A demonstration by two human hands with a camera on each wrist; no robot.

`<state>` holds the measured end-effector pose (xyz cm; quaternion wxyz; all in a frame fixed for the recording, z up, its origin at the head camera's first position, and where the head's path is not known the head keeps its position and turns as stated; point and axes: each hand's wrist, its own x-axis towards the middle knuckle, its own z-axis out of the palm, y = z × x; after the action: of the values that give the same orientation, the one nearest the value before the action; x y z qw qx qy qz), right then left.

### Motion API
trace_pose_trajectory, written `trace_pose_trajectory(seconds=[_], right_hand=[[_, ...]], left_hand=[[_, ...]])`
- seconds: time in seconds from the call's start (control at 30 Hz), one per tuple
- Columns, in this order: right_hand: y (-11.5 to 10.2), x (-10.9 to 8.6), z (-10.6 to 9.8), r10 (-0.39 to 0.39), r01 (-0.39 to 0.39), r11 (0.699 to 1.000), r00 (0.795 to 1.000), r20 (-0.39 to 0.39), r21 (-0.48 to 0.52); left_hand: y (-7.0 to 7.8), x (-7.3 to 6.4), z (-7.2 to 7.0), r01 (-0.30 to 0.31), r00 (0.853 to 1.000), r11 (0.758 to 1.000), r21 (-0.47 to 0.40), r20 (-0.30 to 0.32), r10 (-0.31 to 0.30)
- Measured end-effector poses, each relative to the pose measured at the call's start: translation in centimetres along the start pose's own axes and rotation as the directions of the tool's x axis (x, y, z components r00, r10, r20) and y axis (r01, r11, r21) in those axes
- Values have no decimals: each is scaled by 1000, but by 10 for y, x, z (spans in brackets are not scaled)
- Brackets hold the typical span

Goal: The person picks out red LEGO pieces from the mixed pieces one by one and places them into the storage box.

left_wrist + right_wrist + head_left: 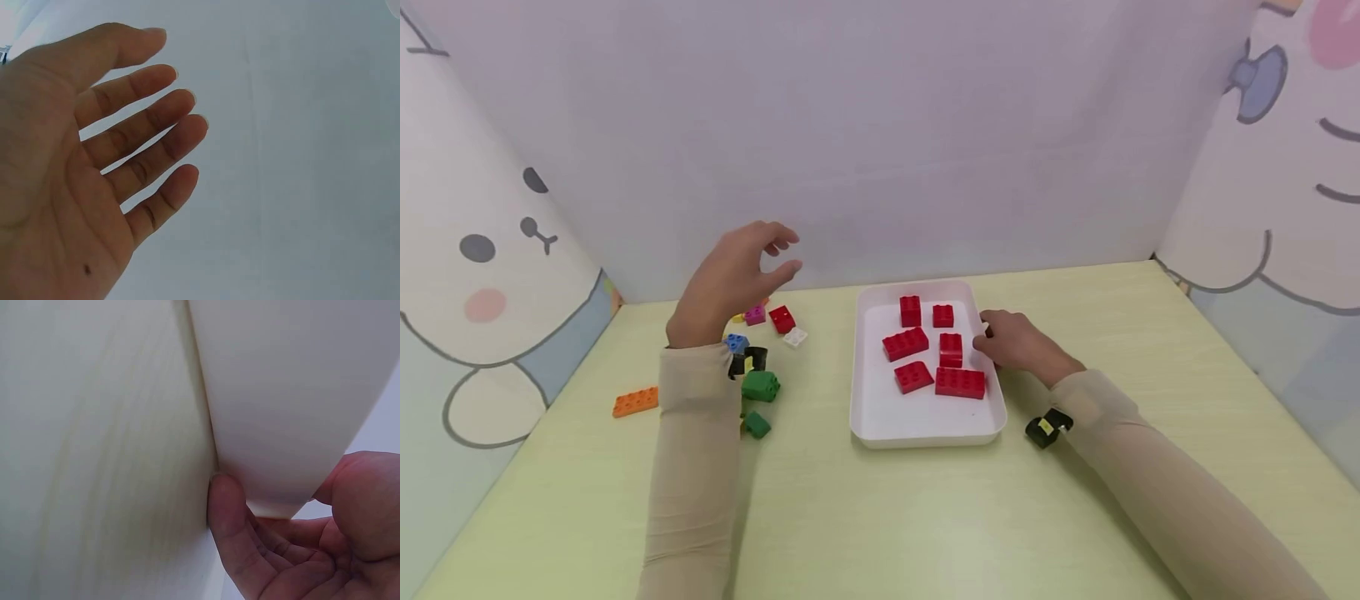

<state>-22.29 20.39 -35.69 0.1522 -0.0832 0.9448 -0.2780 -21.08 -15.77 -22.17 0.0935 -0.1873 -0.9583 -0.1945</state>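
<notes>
A shallow white tray (880, 417) lies on the table with several red toy bricks (959, 382) spread inside it. At the tray's right side, my right hand (1018, 340) grips the edge. In the right wrist view, its thumb is at the rim and a fingertip (226, 500) sits low against the outer wall (275, 394), by the tabletop. My left hand (730, 279) is raised left of the tray, above loose bricks, holding nothing. Its fingers (156, 115) are spread and slightly bent in the left wrist view.
Left of the tray lie a green brick (762, 386), a blue brick (737, 343), a red brick (782, 319), a white brick (795, 337) and an orange brick (636, 402). The left forearm hides part of this group. A pale cloth wall (880, 150) rises behind the table.
</notes>
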Motion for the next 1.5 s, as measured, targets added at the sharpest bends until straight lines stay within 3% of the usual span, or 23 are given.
trace_pose_trajectory(seconds=[0.13,0.33,0.63,0.73,0.87,0.97,1.07,1.27,1.5], right_hand=[[2,-2,-5,9,-9,1000,1000,-9,-5],[6,-4,-6,28,-28,1000,1000,3,-3],[11,-11,-7,18,-18,1000,1000,4,-12],[13,-13,-11,24,-24,1000,1000,-8,-17],[16,-13,-13,28,-29,999,999,-15,-19],[16,-13,-11,29,-29,999,1000,-9,-13],[15,-13,-10,31,-31,999,999,-8,-8],[14,-12,-10,27,-27,1000,1000,-11,-14],[15,-12,-10,30,-30,999,1000,-9,-14]], left_hand=[[-11,9,3,42,998,999,-14,40,-42],[-23,26,23,102,985,995,-23,143,-97],[-25,39,33,163,970,987,9,181,-162],[-27,43,37,225,935,974,24,277,-223],[-32,46,46,315,845,946,81,430,-318],[-36,46,52,326,803,936,133,484,-348],[-38,45,57,324,781,931,168,508,-363],[-42,44,66,389,741,904,177,523,-421],[-43,45,72,347,730,914,210,552,-404]])
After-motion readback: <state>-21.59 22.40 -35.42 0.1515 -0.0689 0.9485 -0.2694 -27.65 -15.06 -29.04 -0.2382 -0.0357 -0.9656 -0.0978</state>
